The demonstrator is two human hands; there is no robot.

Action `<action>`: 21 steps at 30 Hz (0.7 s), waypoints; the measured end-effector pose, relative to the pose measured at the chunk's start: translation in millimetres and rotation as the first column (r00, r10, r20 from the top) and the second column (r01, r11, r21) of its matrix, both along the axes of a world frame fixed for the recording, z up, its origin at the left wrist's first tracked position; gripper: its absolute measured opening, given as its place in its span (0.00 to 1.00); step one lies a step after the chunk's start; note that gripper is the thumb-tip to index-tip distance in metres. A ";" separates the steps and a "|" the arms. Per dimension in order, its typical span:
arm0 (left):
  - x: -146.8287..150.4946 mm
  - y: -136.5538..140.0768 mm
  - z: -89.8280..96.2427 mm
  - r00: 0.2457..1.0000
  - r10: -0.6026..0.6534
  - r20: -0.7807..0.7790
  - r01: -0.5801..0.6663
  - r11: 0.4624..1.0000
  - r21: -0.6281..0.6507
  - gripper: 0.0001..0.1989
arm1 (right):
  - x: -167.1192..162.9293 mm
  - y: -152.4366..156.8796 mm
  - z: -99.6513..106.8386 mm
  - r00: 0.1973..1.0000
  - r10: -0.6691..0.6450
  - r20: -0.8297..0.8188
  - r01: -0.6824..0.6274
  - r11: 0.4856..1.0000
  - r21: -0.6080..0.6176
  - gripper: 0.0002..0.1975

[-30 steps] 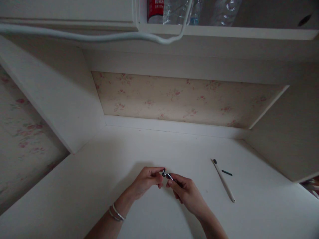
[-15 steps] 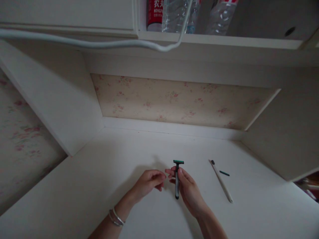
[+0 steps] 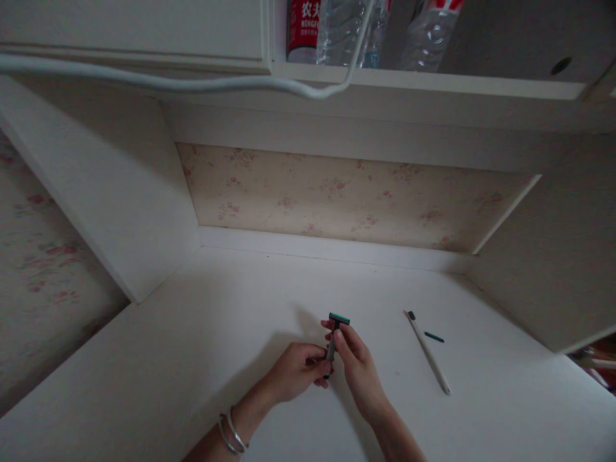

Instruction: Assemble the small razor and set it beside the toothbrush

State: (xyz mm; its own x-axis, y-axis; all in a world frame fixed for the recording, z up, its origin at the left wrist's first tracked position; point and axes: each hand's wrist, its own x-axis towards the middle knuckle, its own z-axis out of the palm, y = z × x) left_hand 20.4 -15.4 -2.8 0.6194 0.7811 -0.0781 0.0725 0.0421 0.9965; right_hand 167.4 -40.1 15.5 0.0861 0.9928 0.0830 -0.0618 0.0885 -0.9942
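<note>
Right fingers: your right hand [image 3: 353, 356] is wrapped round the upper handle of the razor [image 3: 333, 339], thumb up near the neck, holding it upright off the desk.
Left fingers: your left hand [image 3: 301, 369] is curled in, fingertips pinching the handle's lower end, just below and left of the right hand.
Razor: green-edged head at the far end, dark handle running back toward you, mostly hidden between the two hands.
Step in hand: looks like a two-handed hold on the razor, one hand steadying the neck and the other working the butt of the handle.
Next move calls for: a firm right-hand hold, thumb kept clear of the head, while the left fingers do the fine work at the bottom.
Right of the hands: a long white stick with a dark tip [image 3: 428, 351] lies on the white desk [image 3: 192, 333], a small dark green piece [image 3: 434, 337] just beside it.
Far and above: a shelf with water bottles [image 3: 428, 32] and a white cable [image 3: 192, 82] hanging across.
Left wrist: two thin bangles [image 3: 233, 432].
</note>
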 end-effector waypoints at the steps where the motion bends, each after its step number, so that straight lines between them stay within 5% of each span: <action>1: -0.2 0.3 -0.5 1.000 0.009 -0.007 -0.009 1.000 -0.001 0.17 | 2.7 0.8 0.3 0.999 -0.044 0.006 0.044 0.999 0.007 0.19; 6: 0.1 -0.4 0.9 0.998 0.019 -0.066 -0.020 1.000 -0.014 0.18 | 14.2 2.7 -0.3 0.978 -0.206 0.010 0.205 0.978 0.042 0.24; 21: -0.6 0.6 -4.0 0.997 -0.001 -0.077 0.000 1.000 -0.016 0.18 | 21.1 2.7 0.7 0.940 -0.276 0.201 0.230 0.947 0.223 0.12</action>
